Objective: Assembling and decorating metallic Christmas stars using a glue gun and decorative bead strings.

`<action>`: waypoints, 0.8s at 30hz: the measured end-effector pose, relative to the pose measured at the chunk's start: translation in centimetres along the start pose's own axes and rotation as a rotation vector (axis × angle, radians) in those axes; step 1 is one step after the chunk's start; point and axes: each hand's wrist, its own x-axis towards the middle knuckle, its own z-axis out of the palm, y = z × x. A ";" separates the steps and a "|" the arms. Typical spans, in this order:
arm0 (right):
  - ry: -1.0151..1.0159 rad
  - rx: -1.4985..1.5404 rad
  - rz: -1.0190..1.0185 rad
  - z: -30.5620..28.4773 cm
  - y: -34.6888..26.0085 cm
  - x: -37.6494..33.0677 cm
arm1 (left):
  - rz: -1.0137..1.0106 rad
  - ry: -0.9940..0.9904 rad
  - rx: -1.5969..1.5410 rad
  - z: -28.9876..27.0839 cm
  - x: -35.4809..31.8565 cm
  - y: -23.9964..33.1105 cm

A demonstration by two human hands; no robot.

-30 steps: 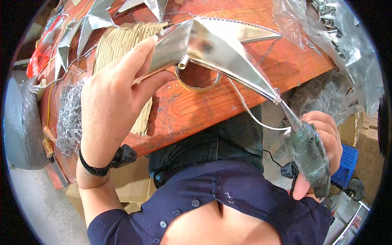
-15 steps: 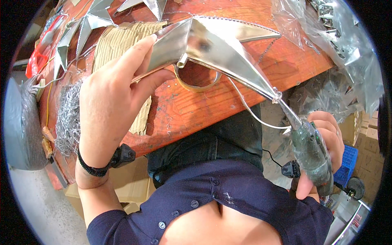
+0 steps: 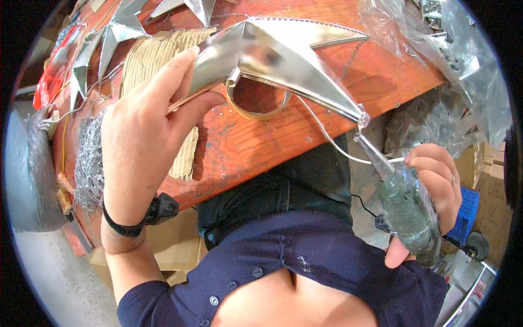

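The left hand (image 3: 143,128) held a shiny metal star (image 3: 283,60) by one arm, thumb under and fingers (image 3: 173,71) laid along the top, so that the star was propped tilted over the orange worktop (image 3: 261,136), with its far tip jutting past the near edge. That grip seemed to keep the tip steady and within reach of the tool. The right hand (image 3: 430,191) was wrapped tight around a glue gun (image 3: 406,204) bound in clear film, its nozzle touching the star's tip, where a blob of clear glue sat. A thin white wire (image 3: 327,136) ran from the star's underside toward the nozzle. A metal ring (image 3: 256,106) lay on the worktop beneath the star. More stars (image 3: 117,32) lay at the far left beside corrugated card (image 3: 152,60) and a heap of silver tinsel (image 3: 90,158).
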 end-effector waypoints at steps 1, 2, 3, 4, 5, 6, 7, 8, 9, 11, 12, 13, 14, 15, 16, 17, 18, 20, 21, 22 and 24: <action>0.018 0.003 0.005 0.0 -0.1 0.0 | 0.000 0.004 0.009 0.0 0.0 0.0; 0.003 -0.042 0.027 -0.3 -0.1 -0.1 | 0.002 0.003 0.009 0.0 0.1 0.0; -0.005 -0.065 0.038 -0.2 -0.1 -0.3 | 0.005 0.000 0.008 -0.1 0.1 0.1; -0.012 -0.088 0.049 -0.2 0.0 -0.4 | 0.007 -0.002 0.007 -0.1 0.1 0.1; 0.043 -0.088 0.068 0.2 0.0 -0.8 | 0.009 -0.002 0.007 -0.2 0.1 0.2; 0.070 -0.087 0.076 0.3 0.0 -0.8 | 0.008 -0.005 -0.001 -0.2 0.1 0.2; 0.097 -0.086 0.085 0.5 0.0 -0.9 | 0.007 -0.008 -0.008 -0.2 0.1 0.3; 0.089 -0.087 0.060 0.5 0.1 -0.9 | 0.007 -0.008 -0.008 -0.2 0.2 0.3; 0.084 -0.088 0.048 0.5 0.2 -0.8 | 0.009 -0.006 -0.001 -0.2 0.1 0.2; 0.071 -0.065 -0.004 0.5 0.5 -0.6 | 0.013 -0.005 0.005 -0.1 0.1 0.1; 0.067 -0.052 -0.023 0.4 0.5 -0.4 | 0.013 -0.002 0.006 0.0 0.0 0.0; 0.062 -0.039 -0.043 0.4 0.5 -0.3 | 0.013 0.001 0.006 0.0 0.0 0.0; 0.039 -0.058 -0.008 0.2 0.3 0.0 | 0.012 0.001 0.007 0.0 0.0 -0.1; 0.027 -0.071 0.011 0.0 0.2 0.0 | 0.011 0.001 0.005 0.0 0.0 -0.1; 0.015 -0.084 0.030 -0.1 0.0 0.1 | 0.010 0.001 0.003 0.0 0.0 0.0; 0.021 -0.095 0.053 -0.2 -0.1 0.0 | 0.011 0.001 0.001 0.0 0.1 0.0; 0.022 -0.098 0.063 -0.3 0.0 -0.1 | 0.010 -0.003 -0.003 -0.1 0.1 0.0; 0.008 -0.096 0.066 -0.5 0.3 -0.4 | 0.007 -0.007 -0.006 -0.1 0.1 0.0; 0.000 -0.092 0.063 -0.4 0.3 -0.5 | 0.013 -0.007 -0.002 -0.2 0.1 0.1; -0.008 -0.089 0.059 -0.4 0.4 -0.5 | 0.018 -0.007 0.003 -0.2 0.1 0.1; 0.030 -0.101 0.054 0.0 0.2 -0.3 | 0.009 -0.012 0.006 -0.2 0.1 0.0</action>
